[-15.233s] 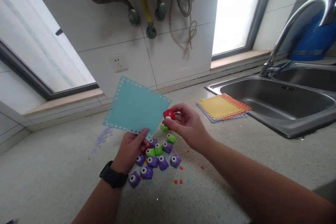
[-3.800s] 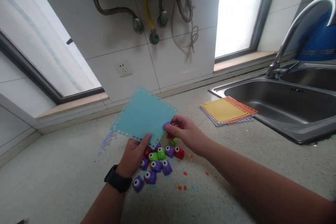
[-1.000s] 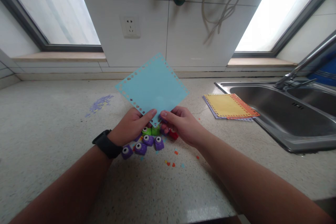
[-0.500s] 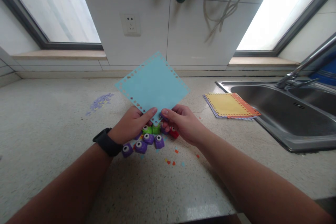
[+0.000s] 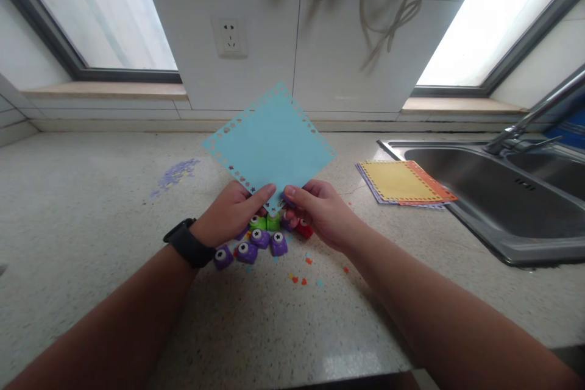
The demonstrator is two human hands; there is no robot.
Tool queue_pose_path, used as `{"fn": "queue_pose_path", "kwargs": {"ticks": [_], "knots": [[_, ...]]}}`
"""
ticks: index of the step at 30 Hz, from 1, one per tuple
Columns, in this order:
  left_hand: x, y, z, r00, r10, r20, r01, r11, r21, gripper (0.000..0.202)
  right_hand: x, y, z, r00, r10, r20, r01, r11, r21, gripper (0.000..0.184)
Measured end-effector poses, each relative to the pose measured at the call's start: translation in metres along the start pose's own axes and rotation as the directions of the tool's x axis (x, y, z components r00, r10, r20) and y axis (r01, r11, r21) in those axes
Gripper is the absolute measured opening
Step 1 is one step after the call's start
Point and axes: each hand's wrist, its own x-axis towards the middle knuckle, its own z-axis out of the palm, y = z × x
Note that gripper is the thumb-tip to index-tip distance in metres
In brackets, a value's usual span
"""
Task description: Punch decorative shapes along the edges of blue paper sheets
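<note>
A light blue paper square [image 5: 270, 145] with punched holes along its edges stands tilted like a diamond above the counter. My left hand [image 5: 231, 213] pinches its lower corner from the left, thumb on the front. My right hand [image 5: 315, 210] is closed at the same corner; a small purple punch shows dimly between its fingers. Under both hands lies a cluster of small purple punches [image 5: 260, 242], green punches [image 5: 265, 222] and one red punch [image 5: 304, 230]. A black watch [image 5: 187, 244] is on my left wrist.
A stack of yellow, orange and purple punched papers [image 5: 402, 181] lies beside the steel sink [image 5: 493, 195] with its tap [image 5: 530, 119]. Paper confetti [image 5: 301, 277] dots the counter; purple scraps [image 5: 176, 172] lie at the left. A wall socket [image 5: 228, 36] is behind.
Over the last second the blue paper and both hands rose slightly toward the wall. Earlier my right hand held a red punch, which now lies on the counter.
</note>
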Motion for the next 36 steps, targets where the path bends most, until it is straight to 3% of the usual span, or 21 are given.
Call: {"fn": "queue_pose_path", "kwargs": {"ticks": [15, 36], "knots": [[0.000, 0.001, 0.001, 1.000, 0.000, 0.012, 0.000, 1.000, 0.009, 0.042, 0.000, 0.000, 0.001, 1.000, -0.001, -0.009, 0.001, 1.000, -0.027, 0.039], [-0.003, -0.003, 0.000, 1.000, -0.015, -0.004, 0.015, 0.999, -0.032, 0.038, -0.008, -0.014, 0.004, 0.991, -0.096, 0.091, 0.104, 0.990, -0.090, 0.040]]}}
